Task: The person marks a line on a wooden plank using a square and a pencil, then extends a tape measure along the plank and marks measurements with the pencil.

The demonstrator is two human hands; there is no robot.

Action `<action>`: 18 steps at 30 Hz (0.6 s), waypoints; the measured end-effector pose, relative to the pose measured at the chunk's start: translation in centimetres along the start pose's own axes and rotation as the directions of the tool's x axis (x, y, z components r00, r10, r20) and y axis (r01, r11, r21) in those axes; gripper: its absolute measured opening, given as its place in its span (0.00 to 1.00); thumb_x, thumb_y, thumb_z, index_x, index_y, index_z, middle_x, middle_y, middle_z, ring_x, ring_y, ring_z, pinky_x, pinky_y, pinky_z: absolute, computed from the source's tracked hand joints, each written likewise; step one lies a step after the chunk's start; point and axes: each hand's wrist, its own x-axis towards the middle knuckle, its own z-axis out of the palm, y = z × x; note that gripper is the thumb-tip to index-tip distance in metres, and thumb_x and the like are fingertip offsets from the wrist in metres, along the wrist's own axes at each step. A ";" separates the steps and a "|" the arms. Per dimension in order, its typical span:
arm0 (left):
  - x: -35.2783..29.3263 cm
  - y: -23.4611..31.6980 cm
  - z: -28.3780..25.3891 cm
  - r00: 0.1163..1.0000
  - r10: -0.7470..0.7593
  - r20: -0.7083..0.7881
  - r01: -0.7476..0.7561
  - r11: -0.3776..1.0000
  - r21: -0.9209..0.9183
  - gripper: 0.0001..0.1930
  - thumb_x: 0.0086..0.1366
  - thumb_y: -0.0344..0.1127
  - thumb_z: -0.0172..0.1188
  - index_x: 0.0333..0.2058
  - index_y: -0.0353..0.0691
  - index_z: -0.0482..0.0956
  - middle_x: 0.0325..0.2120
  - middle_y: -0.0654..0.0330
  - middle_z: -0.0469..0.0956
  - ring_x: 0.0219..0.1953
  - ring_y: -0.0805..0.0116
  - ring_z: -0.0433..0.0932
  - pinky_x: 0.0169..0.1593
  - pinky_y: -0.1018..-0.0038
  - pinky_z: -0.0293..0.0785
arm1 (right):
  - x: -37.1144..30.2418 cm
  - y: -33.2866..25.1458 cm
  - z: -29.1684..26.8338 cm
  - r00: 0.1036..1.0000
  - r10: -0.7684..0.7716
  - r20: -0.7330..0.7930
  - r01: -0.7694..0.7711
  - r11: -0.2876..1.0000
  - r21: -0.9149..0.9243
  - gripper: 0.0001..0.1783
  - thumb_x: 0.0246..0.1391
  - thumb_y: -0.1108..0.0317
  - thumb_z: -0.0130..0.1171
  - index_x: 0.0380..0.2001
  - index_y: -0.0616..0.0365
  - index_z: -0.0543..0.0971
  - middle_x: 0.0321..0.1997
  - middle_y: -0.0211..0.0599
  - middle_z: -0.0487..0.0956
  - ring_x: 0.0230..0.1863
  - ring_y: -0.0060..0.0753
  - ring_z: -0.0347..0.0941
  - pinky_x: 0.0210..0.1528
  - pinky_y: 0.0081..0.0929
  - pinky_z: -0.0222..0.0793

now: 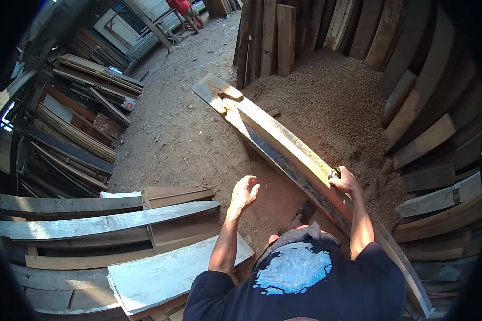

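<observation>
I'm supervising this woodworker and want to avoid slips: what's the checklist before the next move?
1. Right hand on the small hand tool: ok, gripping it at the timber.
2. Left hand free: ok, open and touching nothing.
3. Timber lying along the bench plank: ok.
4. Timber firmly held at its far end: cannot tell; a wooden block sits there.
5. Ground beside the bench free of shavings: not ok, they lie heaped.

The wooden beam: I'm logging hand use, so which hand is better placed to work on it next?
Probably the right hand: it is at the wooden beam, gripping a small dark object. The left hand is away from it, apparently empty.
</observation>
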 end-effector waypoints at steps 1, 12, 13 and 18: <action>2.0 1.2 0.9 0.998 0.010 0.058 -0.005 0.997 -0.078 0.17 0.61 0.35 0.65 0.48 0.37 0.76 0.38 0.50 0.82 0.43 0.58 0.82 0.48 0.67 0.78 | 1.4 1.7 0.5 0.999 -0.028 0.018 0.025 0.990 0.140 0.32 0.41 0.55 0.65 0.49 0.62 0.72 0.45 0.50 0.81 0.44 0.43 0.79 0.44 0.36 0.73; 10.8 8.4 8.9 0.700 0.036 0.714 0.631 0.437 -0.641 0.16 0.72 0.42 0.56 0.51 0.39 0.72 0.35 0.64 0.78 0.31 0.79 0.77 0.36 0.79 0.77 | 1.9 -9.2 3.6 0.908 -0.351 0.229 -0.154 0.227 0.962 0.29 0.62 0.53 0.57 0.60 0.60 0.67 0.45 0.38 0.80 0.43 0.27 0.77 0.49 0.27 0.72; 11.7 8.9 8.5 0.673 0.062 0.737 0.646 0.437 -0.626 0.16 0.71 0.41 0.56 0.50 0.37 0.72 0.33 0.64 0.78 0.30 0.78 0.76 0.35 0.80 0.77 | 2.6 -10.0 3.7 0.909 -0.352 0.223 -0.071 0.396 0.916 0.27 0.63 0.55 0.57 0.58 0.60 0.67 0.46 0.38 0.79 0.45 0.27 0.77 0.51 0.27 0.71; 15.4 4.4 7.2 0.576 0.102 0.811 0.670 0.510 -0.540 0.12 0.69 0.38 0.61 0.42 0.37 0.72 0.29 0.65 0.76 0.27 0.79 0.74 0.32 0.82 0.74 | 4.2 -13.6 4.4 0.982 -0.099 0.159 0.022 0.902 0.430 0.40 0.50 0.41 0.64 0.57 0.57 0.68 0.52 0.48 0.76 0.58 0.46 0.71 0.59 0.38 0.65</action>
